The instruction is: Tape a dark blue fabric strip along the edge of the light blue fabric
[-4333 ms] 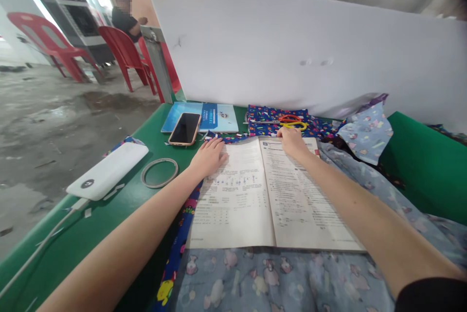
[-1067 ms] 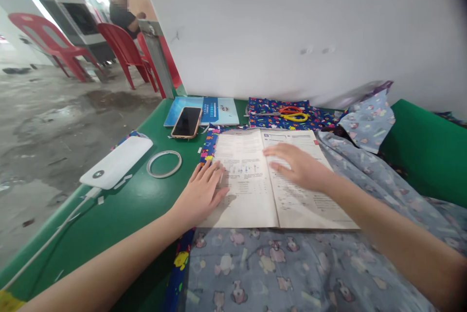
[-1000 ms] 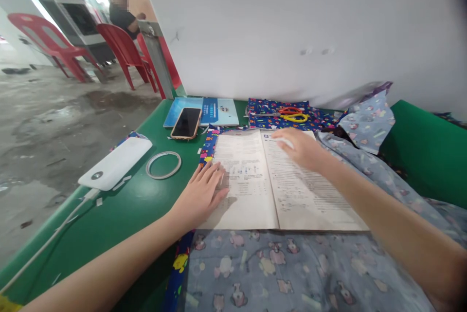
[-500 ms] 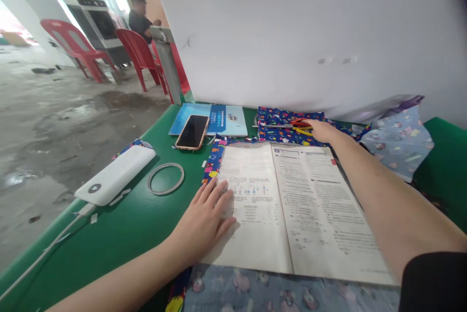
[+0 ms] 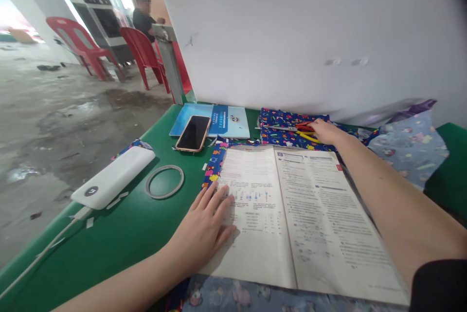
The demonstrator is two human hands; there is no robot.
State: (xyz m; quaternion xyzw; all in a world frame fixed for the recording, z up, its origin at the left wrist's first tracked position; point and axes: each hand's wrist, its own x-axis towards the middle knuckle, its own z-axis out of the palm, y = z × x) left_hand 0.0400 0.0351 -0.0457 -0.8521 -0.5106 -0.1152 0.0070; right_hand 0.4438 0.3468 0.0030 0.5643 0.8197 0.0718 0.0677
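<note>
An open printed book lies on patterned sheets, blue with bright figures at its upper left and grey-blue with cartoon figures along its near edge. My left hand rests flat on the left page, fingers spread. Beyond the book's far edge, my right hand has its fingers closed at the orange handle of a pair of scissors, which also has a yellow handle. The scissors lie over a dark blue patterned piece, blades pointing left. My right fingertips are partly hidden.
On the green table are a white power bank with a cable, a grey ring, a phone and a blue booklet. A white board stands behind. Red chairs and a seated person are farther off.
The view has shifted slightly. My right hand stays at the scissors, whose yellow handle now shows a little more. My left hand remains flat on the page.
</note>
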